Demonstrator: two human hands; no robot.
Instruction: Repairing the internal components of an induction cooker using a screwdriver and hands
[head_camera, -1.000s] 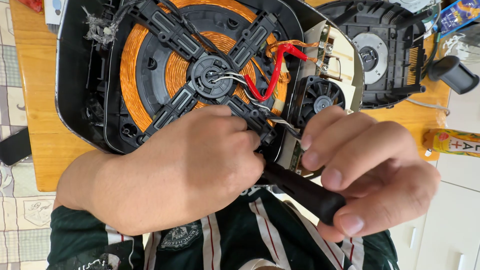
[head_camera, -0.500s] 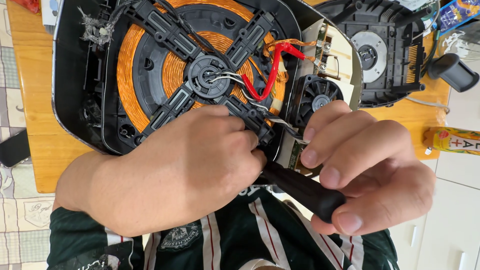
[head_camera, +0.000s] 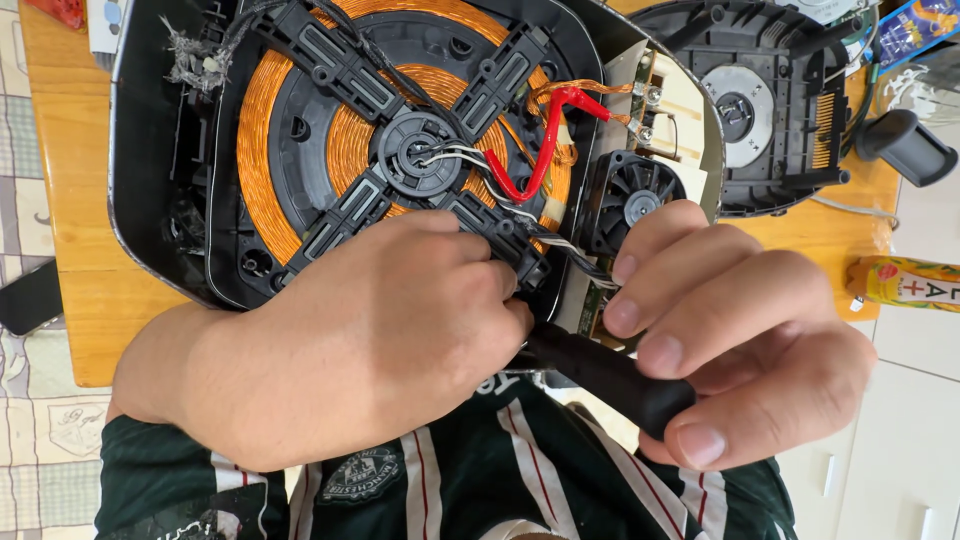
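- Screwdriver (head_camera: 610, 375): only its black handle shows, a dark bar running from the right hand (head_camera: 745, 350) up and leftward to the left hand (head_camera: 350, 340), where the shaft and tip go out of sight behind the knuckles.
- Its long axis slants from lower right to upper left, aimed at the near edge of the cooker (head_camera: 150, 150), just under the end of the black cross-bracket (head_camera: 430, 150) that sits closest to the person.
- The cooker lies opened on the wooden table (head_camera: 75, 200), its copper coil (head_camera: 265, 170) bared and a small fan (head_camera: 630, 200) just right of it.
- Right hand: wrapped round the butt of the handle, fingers curled over the top, thumb below; a firm closed grasp on the tool.
- Left hand: bunched into a loose fist over the front of the tool, back of the hand toward the camera, knuckles touching the bracket's end. It looks to be pinching or steadying something at the tip, but what lies inside the fingers is hidden, so I cannot tell what it holds.
- The left hand is the nearer one to the cooker's edge; the right sits behind it, over the person's striped shirt (head_camera: 480, 480).
- A red wire (head_camera: 545, 150) loops near the fan, well clear of both hands.
- A second black casing (head_camera: 760, 110) lies to the right on the table, untouched.
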